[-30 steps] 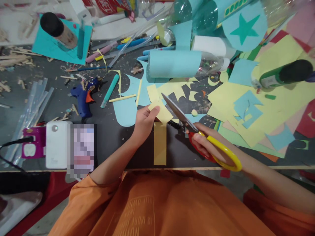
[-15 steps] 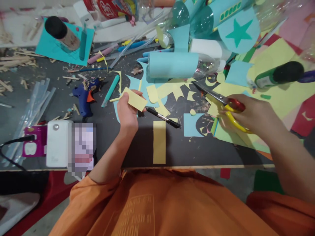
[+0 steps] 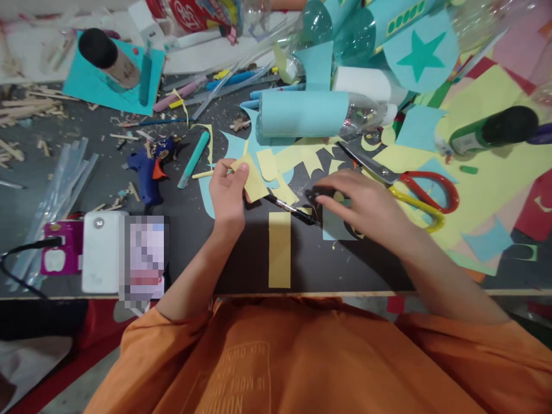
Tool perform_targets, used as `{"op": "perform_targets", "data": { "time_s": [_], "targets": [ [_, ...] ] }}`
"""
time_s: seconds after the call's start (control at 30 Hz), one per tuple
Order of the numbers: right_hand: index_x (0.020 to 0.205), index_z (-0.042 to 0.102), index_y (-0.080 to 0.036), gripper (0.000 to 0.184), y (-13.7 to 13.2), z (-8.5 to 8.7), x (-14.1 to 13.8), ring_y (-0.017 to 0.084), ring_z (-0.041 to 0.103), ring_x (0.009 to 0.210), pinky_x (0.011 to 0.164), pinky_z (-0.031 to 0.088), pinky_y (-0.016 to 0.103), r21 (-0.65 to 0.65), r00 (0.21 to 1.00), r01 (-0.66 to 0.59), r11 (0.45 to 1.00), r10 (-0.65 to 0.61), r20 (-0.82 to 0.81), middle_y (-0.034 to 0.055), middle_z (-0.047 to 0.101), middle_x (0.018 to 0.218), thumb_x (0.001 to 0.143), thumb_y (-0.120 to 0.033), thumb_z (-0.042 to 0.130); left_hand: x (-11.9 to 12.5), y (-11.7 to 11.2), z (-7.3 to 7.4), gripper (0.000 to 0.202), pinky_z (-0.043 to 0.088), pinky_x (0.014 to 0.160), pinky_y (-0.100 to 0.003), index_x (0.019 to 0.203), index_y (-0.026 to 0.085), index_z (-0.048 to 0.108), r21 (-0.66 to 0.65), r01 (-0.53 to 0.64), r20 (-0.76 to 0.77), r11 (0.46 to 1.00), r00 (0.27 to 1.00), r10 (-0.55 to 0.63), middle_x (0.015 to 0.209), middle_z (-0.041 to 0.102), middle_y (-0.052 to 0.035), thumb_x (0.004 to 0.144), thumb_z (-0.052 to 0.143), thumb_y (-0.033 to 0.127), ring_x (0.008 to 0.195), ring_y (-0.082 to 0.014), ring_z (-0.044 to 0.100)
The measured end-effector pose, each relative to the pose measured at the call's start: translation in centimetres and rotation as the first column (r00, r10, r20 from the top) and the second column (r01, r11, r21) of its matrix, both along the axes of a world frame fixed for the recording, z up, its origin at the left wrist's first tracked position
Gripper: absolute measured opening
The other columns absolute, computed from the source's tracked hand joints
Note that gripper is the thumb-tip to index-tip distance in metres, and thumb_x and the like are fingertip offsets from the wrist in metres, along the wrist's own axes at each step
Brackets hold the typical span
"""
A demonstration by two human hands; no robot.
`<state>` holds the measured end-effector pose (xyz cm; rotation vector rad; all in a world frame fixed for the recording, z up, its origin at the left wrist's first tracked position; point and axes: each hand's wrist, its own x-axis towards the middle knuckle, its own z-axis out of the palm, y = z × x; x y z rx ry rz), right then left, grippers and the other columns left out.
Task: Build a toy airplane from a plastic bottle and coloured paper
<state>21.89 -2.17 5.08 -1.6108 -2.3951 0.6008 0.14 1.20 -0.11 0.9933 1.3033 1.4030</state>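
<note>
My left hand (image 3: 228, 192) pinches a small rectangular piece of yellow paper (image 3: 257, 183) between thumb and fingers, tilted above the dark table. Just past its lower corner lies a black pen (image 3: 287, 207), partly hidden by the paper. My right hand (image 3: 366, 210) hovers to the right of the pen, thumb and forefinger apart; a dark patch at the fingertips is too blurred to make out. It partly covers a light blue paper piece (image 3: 333, 230). Scissors with red and yellow handles (image 3: 425, 198) lie on paper beyond that hand. A yellow paper strip (image 3: 279, 250) lies near the table edge.
Behind the hands lies a clear bottle with a blue paper wrap (image 3: 304, 114). At left are a blue glue gun (image 3: 149, 169), a teal marker (image 3: 194, 159), a white power bank (image 3: 102, 252) and glue sticks (image 3: 64, 184). Yellow sheets (image 3: 463, 201) and a green glue bottle (image 3: 468, 141) cover the right.
My right hand has let go of the scissors and moved left toward the pen. The scissors now lie on the paper. My left hand has turned its yellow paper and shifted slightly right.
</note>
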Motion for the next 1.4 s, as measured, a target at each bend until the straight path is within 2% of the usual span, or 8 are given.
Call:
{"op": "perform_targets", "data": {
  "time_s": [0.17, 0.3, 0.5, 0.67, 0.83, 1.0, 1.23, 1.4],
  "targets": [
    [0.087, 0.062, -0.015, 0.019, 1.9, -2.1, -4.0, 0.023, 0.060, 0.085, 0.069, 0.042, 0.031, 0.022, 0.993, -0.035, 0.999, 0.037, -0.110, 0.0108, 0.066, 0.089, 0.090, -0.021, 0.044, 0.0, -0.2, 0.1, 0.047, 0.016, 0.030, -0.020, 0.072, 0.021, 0.043, 0.011, 0.041, 0.026, 0.999, 0.999, -0.042, 0.051, 0.047, 0.0091, 0.067, 0.068, 0.060, 0.029, -0.0016, 0.032],
    [0.080, 0.058, -0.016, 0.027, 1.8, -1.7, -4.4, 0.019, 0.056, 0.071, 0.060, 0.035, 0.028, -0.040, 0.992, -0.016, 0.999, 0.011, -0.123, 0.0070, 0.062, 0.078, 0.090, -0.039, 0.047, 0.1, -0.5, 0.5, 0.041, 0.022, 0.034, -0.017, 0.069, 0.020, 0.046, 0.052, 0.051, 0.076, 0.997, 0.996, -0.055, 0.050, 0.039, 0.0097, 0.069, 0.071, 0.053, 0.034, -0.0010, 0.031],
    [0.095, 0.059, -0.015, 0.017, 0.1, -2.9, -4.7, 0.024, 0.059, 0.080, 0.062, 0.036, 0.030, -0.039, 0.994, -0.109, 0.993, 0.109, -0.019, 0.0118, 0.066, 0.089, 0.087, -0.025, 0.048, 0.2, -0.8, 1.1, 0.030, 0.027, 0.036, -0.017, 0.077, 0.021, 0.050, 0.020, 0.023, 0.113, 1.000, 0.993, -0.025, 0.050, 0.046, 0.0097, 0.072, 0.072, 0.040, 0.035, -0.0019, 0.036],
    [0.115, 0.060, -0.017, 0.036, 0.5, -2.6, -3.3, 0.019, 0.062, 0.077, 0.062, 0.043, 0.030, -0.120, 0.957, -0.077, 0.990, 0.039, -0.288, 0.0095, 0.070, 0.104, 0.082, -0.016, 0.045, 0.1, -0.6, 1.3, 0.031, 0.033, 0.039, -0.015, 0.079, 0.021, 0.045, 0.004, 0.001, 0.134, 1.000, 0.991, -0.002, 0.055, 0.059, 0.0079, 0.072, 0.071, 0.036, 0.038, -0.0028, 0.047],
    [0.092, 0.071, -0.024, 0.026, 1.2, -2.0, -0.1, 0.013, 0.062, 0.064, 0.060, 0.048, 0.028, -0.337, 0.740, -0.056, 0.940, -0.187, -0.646, -0.0001, 0.069, 0.075, 0.081, -0.017, 0.048, 0.4, -0.9, 1.4, 0.037, 0.035, 0.038, -0.015, 0.073, 0.021, 0.040, -0.055, 0.158, 0.117, 0.986, 0.982, -0.150, 0.062, 0.067, 0.0048, 0.070, 0.071, 0.041, 0.040, -0.0044, 0.054],
    [0.093, 0.061, -0.024, 0.013, 1.0, -2.8, 0.6, 0.013, 0.064, 0.055, 0.054, 0.054, 0.031, -0.395, 0.308, -0.081, 0.915, -0.354, -0.883, -0.0017, 0.069, 0.074, 0.080, -0.028, 0.060, 1.0, -1.7, 1.5, 0.029, 0.035, 0.039, -0.016, 0.067, 0.018, 0.049, -0.101, 0.236, 0.100, 0.967, 0.969, -0.226, 0.054, 0.058, 0.0049, 0.079, 0.060, 0.042, 0.038, -0.0026, 0.047],
    [0.087, 0.050, -0.026, 0.021, 0.0, -4.0, -2.2, 0.011, 0.058, 0.060, 0.056, 0.050, 0.028, -0.175, 0.529, 0.201, 0.964, -0.257, -0.809, -0.0027, 0.055, 0.077, 0.077, -0.033, 0.067, 1.6, -3.2, 1.7, 0.037, 0.036, 0.045, -0.018, 0.059, 0.015, 0.056, -0.103, 0.611, -0.279, 0.785, 0.740, -0.613, 0.052, 0.056, 0.0017, 0.086, 0.050, 0.040, 0.044, -0.0053, 0.047],
    [0.091, 0.047, -0.027, 0.017, 0.1, -4.4, -1.7, 0.014, 0.048, 0.053, 0.053, 0.046, 0.032, -0.146, 0.589, 0.343, 0.928, -0.334, -0.736, -0.0027, 0.047, 0.070, 0.080, -0.034, 0.057, 1.3, -2.9, 0.9, 0.035, 0.046, 0.060, -0.025, 0.076, 0.016, 0.063, 0.106, 0.674, -0.730, 0.731, 0.552, -0.402, 0.068, 0.067, -0.0050, 0.089, 0.048, 0.044, 0.065, -0.0140, 0.062]
  ]
}}
